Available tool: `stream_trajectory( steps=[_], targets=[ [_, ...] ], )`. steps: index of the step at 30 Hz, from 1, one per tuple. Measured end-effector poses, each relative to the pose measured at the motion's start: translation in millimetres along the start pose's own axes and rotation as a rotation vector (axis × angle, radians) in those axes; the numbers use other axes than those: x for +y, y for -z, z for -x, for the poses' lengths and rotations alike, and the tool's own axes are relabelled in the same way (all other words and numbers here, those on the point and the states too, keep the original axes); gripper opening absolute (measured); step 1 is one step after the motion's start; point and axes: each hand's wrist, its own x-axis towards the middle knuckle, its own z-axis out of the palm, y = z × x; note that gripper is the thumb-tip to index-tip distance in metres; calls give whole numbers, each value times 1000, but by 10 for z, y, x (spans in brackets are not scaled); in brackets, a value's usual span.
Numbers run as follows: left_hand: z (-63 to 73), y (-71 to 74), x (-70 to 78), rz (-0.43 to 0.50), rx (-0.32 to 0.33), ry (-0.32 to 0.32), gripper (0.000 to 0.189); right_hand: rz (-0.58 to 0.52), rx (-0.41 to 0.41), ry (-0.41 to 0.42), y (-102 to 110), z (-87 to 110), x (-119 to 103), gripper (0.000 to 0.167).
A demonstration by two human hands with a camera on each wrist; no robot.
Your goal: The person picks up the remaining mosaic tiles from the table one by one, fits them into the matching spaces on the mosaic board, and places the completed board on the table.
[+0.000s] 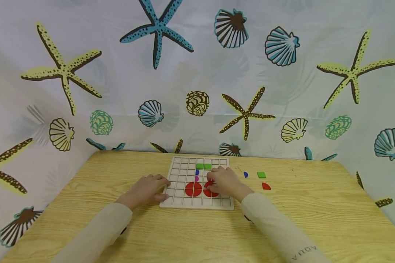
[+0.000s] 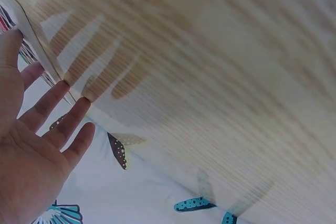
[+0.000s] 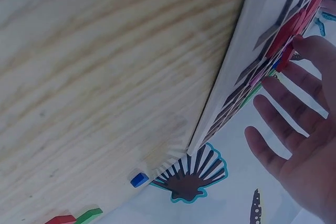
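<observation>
I have the right hand (image 1: 227, 181) over the right-hand part of the grid board (image 1: 197, 207), thumb and forefinger pinching a small red piece (image 3: 286, 56) just above the cells, the other fingers spread; from my views I cannot tell whether the piece touches the board. The left hand (image 1: 145, 190) is at the board's left edge, touching it with fingers extended and loose, grasping nothing I can see. Beneath the right hand, on the near right part of the board, I make out a red group (image 1: 211, 192), partly covered by the fingers. Left of it, near the middle of the board's near half, red quarters form a full red disc (image 1: 193, 189) across four cells. Farther up the board's middle I see a magenta piece (image 1: 196, 178), then a blue piece (image 1: 197, 172) just beyond it, and toward the board's far edge two green squares (image 1: 199, 166) side by side. Off the board, to its right, three pieces lie loose: a blue half-round (image 1: 245, 174) nearest the board, then a green tile (image 1: 261, 175) farther right, with a red quarter (image 1: 266, 186) just on the near side of that tile. The board lies flat on the wood-grained bench (image 1: 184, 237), and behind it I see a pale cloth (image 1: 283, 91) printed with starfish and shells.
</observation>
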Motion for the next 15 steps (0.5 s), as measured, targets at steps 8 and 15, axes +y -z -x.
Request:
stream_trajectory(
  steps=[8,15],
  targets=[
    [6,16,25,5,-4,14,43,12,-14,4,-22,-9,-10,25],
    [7,19,29,7,2,11,43,11,-26,-5,-39,-19,-11,24]
  ],
)
